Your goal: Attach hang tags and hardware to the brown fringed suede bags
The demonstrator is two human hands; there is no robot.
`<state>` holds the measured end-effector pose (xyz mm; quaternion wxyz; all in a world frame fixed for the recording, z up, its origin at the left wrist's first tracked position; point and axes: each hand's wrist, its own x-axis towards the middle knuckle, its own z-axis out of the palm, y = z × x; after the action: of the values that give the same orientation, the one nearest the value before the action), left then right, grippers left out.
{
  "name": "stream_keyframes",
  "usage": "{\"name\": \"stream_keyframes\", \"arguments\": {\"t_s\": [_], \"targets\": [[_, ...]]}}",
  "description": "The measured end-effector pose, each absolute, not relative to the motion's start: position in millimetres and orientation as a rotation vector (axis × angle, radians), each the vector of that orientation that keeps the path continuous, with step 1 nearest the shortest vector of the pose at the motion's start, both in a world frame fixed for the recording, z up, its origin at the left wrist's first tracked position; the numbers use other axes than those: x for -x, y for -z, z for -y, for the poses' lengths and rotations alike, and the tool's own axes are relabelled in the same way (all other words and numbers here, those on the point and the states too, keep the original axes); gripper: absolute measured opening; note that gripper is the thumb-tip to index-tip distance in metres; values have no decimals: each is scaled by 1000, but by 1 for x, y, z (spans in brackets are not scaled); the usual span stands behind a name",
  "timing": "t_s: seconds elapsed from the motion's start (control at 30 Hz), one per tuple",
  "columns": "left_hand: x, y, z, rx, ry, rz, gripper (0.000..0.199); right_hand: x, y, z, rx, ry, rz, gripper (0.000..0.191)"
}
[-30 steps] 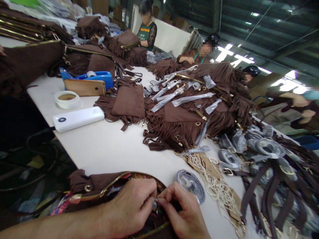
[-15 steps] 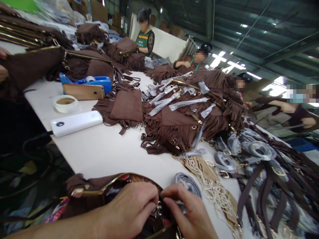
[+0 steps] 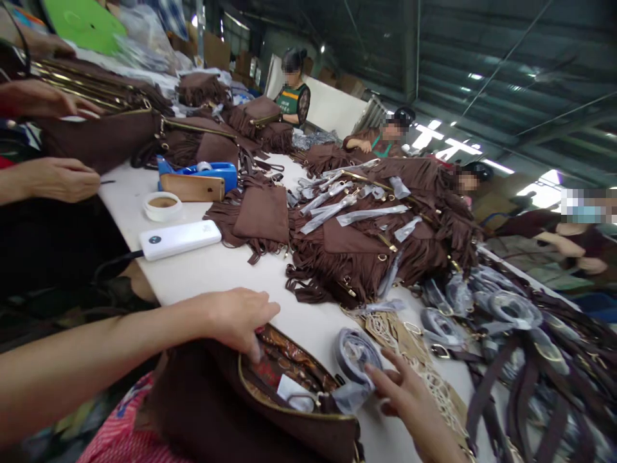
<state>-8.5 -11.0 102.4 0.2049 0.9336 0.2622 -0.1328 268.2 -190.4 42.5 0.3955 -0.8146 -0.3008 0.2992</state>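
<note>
A brown bag [image 3: 202,399] with a gold zipper lies unzipped at the table's near edge, its patterned lining and a white tag [image 3: 295,392] showing. My left hand [image 3: 236,318] is at the bag's far rim, thumb inside the opening and fingers stretched out above it; whether it grips the rim is hard to see. Right of the bag rests a coiled strap in plastic wrap [image 3: 357,354]. My right hand [image 3: 402,392] has its fingers apart at the coil's right side, the fingertips close to or touching it.
Fringed brown bags [image 3: 351,238] are piled mid-table. Tags with white strings [image 3: 400,331] and wrapped straps [image 3: 513,308] lie right. A power bank [image 3: 180,240], tape roll [image 3: 162,207], phone [image 3: 193,188] and blue dispenser [image 3: 226,172] stand left. Another person's hands [image 3: 62,180] hold a bag at far left.
Both hands have come off the bag's zipper area: my left moved up and left to the rim, my right moved right to the coiled strap. The bag's mouth shows wider, and the view has shifted left.
</note>
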Motion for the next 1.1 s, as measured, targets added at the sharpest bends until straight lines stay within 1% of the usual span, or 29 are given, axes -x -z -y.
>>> {"name": "stream_keyframes", "arguments": {"t_s": [0.03, 0.1, 0.13, 0.17, 0.27, 0.4, 0.43, 0.5, 0.6, 0.7, 0.8, 0.87, 0.93, 1.03, 1.07, 1.1], "targets": [[5, -103, 6, -2602, 433, -706, 49, -267, -45, 189, 1995, -787, 729, 67], [1, -105, 1, -2630, 514, -638, 25, -269, -52, 188, 1880, -826, 697, 63], [1, -106, -1, -2658, 503, -611, 14, -273, -58, 189, 1834, -836, 702, 62], [1, -109, -2, -2686, 446, -586, 6, -277, -64, 191, 1792, -830, 724, 62], [3, -123, -4, -2717, 130, -564, 11, -278, -92, 195, 1713, -693, 929, 55], [-6, -148, -11, -2713, -120, -587, 15, -237, -127, 180, 1608, -258, 1724, 36], [-11, -153, -13, -2711, -148, -579, 16, -223, -132, 173, 1554, -115, 1927, 34], [-19, -162, -15, -2687, -164, -513, 17, -199, -135, 155, 1546, 146, 2159, 37], [-25, -169, -22, -2597, -163, -436, 20, -183, -131, 135, 1666, 470, 2246, 38], [-28, -170, -38, -2377, -91, -437, 22, -178, -121, 130, 1784, 842, 2135, 37], [-34, -161, -60, -2200, 22, -400, 20, -169, -104, 130, 1717, 1101, 2152, 38], [-41, -152, -73, -2152, 59, -395, 18, -167, -92, 124, 1587, 1081, 2279, 36], [-47, -143, -84, -2101, 77, -393, 16, -174, -84, 111, 1522, 878, 2400, 36], [-42, -136, -97, -2009, 32, -399, 12, -202, -80, 87, 1610, 517, 2462, 40], [-34, -135, -100, -1970, 3, -400, 13, -212, -79, 80, 1664, 470, 2453, 40], [-24, -133, -103, -1928, -28, -398, 19, -221, -76, 76, 1707, 473, 2434, 41]]}}
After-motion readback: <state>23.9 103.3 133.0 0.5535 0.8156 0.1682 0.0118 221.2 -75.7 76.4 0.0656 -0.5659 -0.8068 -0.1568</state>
